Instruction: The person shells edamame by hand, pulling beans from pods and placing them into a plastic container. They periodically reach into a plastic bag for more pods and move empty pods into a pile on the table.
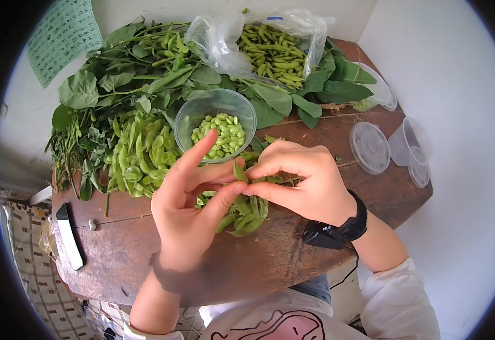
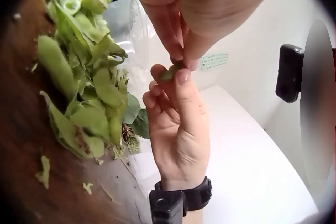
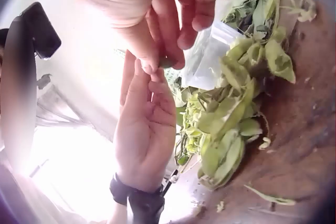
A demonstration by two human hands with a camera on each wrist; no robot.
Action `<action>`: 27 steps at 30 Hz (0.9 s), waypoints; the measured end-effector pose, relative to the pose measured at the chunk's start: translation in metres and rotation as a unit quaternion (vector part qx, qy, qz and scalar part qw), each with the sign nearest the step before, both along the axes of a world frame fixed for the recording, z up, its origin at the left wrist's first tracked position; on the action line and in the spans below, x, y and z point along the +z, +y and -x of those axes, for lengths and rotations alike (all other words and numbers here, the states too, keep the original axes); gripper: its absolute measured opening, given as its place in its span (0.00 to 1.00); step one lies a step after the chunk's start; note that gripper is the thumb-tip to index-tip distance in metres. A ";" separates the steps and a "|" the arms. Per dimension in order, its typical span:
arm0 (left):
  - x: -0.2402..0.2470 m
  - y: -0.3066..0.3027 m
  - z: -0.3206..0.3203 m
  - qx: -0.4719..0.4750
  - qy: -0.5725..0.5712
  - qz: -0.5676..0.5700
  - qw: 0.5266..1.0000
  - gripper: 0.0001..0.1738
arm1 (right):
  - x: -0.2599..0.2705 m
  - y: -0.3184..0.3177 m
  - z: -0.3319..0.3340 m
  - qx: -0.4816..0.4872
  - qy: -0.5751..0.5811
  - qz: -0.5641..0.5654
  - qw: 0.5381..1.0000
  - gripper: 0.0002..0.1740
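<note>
Between both hands, in front of the plastic tub, is a green soybean pod (image 1: 240, 171). My left hand (image 1: 188, 207) pinches it with thumb and a finger, its index finger raised. From the other side, the thumb and fingertips of my right hand (image 1: 310, 178) pinch the same pod; in the left wrist view its end (image 2: 170, 71) shows at the fingertips. The clear round tub (image 1: 182, 127) behind the hands holds shelled green beans (image 1: 222, 136). Below the hands lies a heap of pods (image 1: 247, 218), partly hidden by the left hand.
Another pod pile (image 1: 140, 153) lies left of the tub. Leafy stalks (image 1: 80, 90) and a plastic bag (image 1: 216, 42) with pods (image 1: 276, 51) line the back. Clear lids (image 1: 370, 148) and an overturned cup (image 1: 402, 141) sit right. A black-and-white object (image 1: 69, 238) lies left on the wooden table (image 1: 117, 249).
</note>
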State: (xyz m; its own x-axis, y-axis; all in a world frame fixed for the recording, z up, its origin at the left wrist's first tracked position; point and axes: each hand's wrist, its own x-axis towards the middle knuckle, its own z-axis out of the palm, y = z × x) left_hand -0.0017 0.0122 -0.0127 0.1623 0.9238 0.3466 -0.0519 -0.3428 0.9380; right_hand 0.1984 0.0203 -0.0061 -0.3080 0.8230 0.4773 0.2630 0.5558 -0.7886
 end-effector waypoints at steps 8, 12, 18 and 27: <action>0.002 0.000 0.000 -0.012 0.039 -0.018 0.999 0.36 | 0.001 -0.003 -0.002 0.030 0.046 0.182 0.982 0.10; 0.005 0.000 0.002 -0.032 -0.005 0.051 0.998 0.39 | 0.004 -0.003 -0.003 0.075 0.081 0.279 0.954 0.11; 0.005 0.002 0.001 -0.034 -0.052 0.118 0.991 0.41 | 0.005 -0.003 -0.004 0.076 0.134 0.382 0.911 0.12; 0.003 0.001 0.003 -0.064 -0.040 0.140 0.987 0.40 | -0.003 -0.007 -0.003 0.079 0.155 0.405 0.898 0.11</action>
State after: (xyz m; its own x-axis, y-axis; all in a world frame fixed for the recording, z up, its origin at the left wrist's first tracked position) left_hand -0.0049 0.0130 -0.0102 0.2656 0.9591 0.0978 -0.1552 -0.0576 0.9862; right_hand 0.2014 0.0137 -0.0087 -0.4073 0.8965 -0.1743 -0.0710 -0.2214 -0.9726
